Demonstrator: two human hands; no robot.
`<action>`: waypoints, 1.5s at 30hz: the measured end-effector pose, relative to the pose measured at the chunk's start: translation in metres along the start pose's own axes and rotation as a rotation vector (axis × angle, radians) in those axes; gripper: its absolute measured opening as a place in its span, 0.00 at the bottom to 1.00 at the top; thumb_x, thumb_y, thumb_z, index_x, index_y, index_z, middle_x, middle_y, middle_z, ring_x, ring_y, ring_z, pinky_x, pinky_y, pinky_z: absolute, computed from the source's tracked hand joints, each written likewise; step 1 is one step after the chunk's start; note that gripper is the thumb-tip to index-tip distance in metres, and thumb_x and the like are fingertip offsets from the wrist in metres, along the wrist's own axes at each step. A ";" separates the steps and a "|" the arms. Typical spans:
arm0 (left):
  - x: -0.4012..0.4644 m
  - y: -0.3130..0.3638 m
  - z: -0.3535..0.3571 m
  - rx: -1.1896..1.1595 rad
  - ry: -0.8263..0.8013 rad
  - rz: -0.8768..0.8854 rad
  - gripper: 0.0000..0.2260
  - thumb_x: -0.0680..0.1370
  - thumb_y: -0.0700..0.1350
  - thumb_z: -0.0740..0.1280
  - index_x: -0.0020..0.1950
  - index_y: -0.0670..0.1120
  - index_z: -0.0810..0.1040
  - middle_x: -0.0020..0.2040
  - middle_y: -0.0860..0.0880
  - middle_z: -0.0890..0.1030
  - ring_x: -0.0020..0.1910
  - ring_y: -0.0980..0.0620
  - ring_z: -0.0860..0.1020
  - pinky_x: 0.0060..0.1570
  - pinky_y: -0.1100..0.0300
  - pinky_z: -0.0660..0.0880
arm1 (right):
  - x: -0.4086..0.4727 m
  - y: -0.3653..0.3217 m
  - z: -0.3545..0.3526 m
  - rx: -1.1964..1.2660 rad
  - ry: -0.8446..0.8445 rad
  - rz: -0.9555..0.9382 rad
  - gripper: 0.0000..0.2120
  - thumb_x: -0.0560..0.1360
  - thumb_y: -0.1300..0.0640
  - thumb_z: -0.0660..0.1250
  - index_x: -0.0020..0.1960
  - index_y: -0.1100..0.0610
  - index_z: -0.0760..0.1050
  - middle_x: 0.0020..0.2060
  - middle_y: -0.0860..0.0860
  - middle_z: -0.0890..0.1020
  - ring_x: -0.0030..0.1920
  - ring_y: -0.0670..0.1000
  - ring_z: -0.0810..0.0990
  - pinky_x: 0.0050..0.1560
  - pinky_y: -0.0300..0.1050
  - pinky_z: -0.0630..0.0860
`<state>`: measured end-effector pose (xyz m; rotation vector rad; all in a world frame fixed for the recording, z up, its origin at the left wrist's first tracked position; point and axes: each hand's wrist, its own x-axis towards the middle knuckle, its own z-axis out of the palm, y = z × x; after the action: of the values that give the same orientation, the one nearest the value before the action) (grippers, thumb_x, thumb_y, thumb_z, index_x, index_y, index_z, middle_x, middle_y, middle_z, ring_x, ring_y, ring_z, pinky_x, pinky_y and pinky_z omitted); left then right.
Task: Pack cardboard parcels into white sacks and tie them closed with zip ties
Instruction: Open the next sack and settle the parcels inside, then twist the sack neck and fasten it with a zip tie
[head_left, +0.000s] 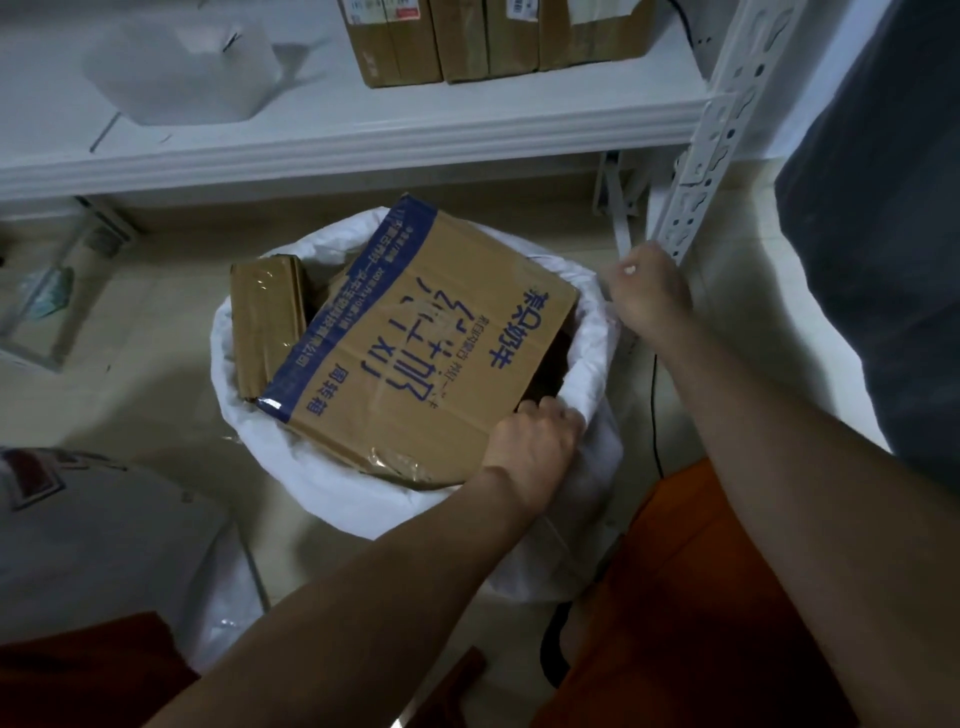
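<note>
Seating big box (415, 332) in sack (332, 483)
Our L hand (532, 447) grips box corner, R hand (649, 296) pinches rim; rim could slip, box jams.

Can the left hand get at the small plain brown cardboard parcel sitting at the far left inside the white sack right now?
Probably not directly. The left hand grips the sack's near rim, and the large blue-printed cardboard box lies across the white sack mouth between it and the small plain brown parcel.

Bare forearms (779, 415); orange garment (691, 597), apparently shorts, covers the legs.
</note>
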<state>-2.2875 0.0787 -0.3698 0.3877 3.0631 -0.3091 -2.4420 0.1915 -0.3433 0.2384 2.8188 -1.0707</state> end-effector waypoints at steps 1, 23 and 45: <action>0.004 -0.002 -0.003 -0.006 0.011 -0.025 0.16 0.69 0.40 0.55 0.39 0.50 0.82 0.33 0.50 0.77 0.28 0.53 0.76 0.21 0.65 0.64 | -0.012 -0.008 0.001 -0.089 -0.021 -0.084 0.13 0.75 0.48 0.65 0.50 0.58 0.76 0.43 0.55 0.78 0.45 0.57 0.79 0.42 0.47 0.74; -0.133 -0.155 -0.084 -0.257 0.061 -0.364 0.13 0.77 0.41 0.60 0.62 0.48 0.74 0.58 0.45 0.78 0.56 0.43 0.78 0.52 0.53 0.74 | -0.168 -0.123 0.016 -0.167 -0.183 -0.360 0.05 0.75 0.59 0.65 0.48 0.60 0.78 0.52 0.55 0.81 0.53 0.58 0.78 0.54 0.48 0.75; -0.391 -0.293 -0.080 -0.295 0.023 -0.933 0.12 0.78 0.45 0.61 0.59 0.47 0.76 0.59 0.44 0.77 0.57 0.44 0.76 0.53 0.55 0.73 | -0.369 -0.338 0.161 -0.151 -0.577 -1.054 0.10 0.74 0.63 0.65 0.42 0.53 0.82 0.42 0.48 0.82 0.47 0.49 0.79 0.49 0.43 0.75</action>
<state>-1.9833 -0.2777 -0.2105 -1.0616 2.9975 0.1423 -2.1353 -0.2039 -0.1829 -1.4414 2.3609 -0.7982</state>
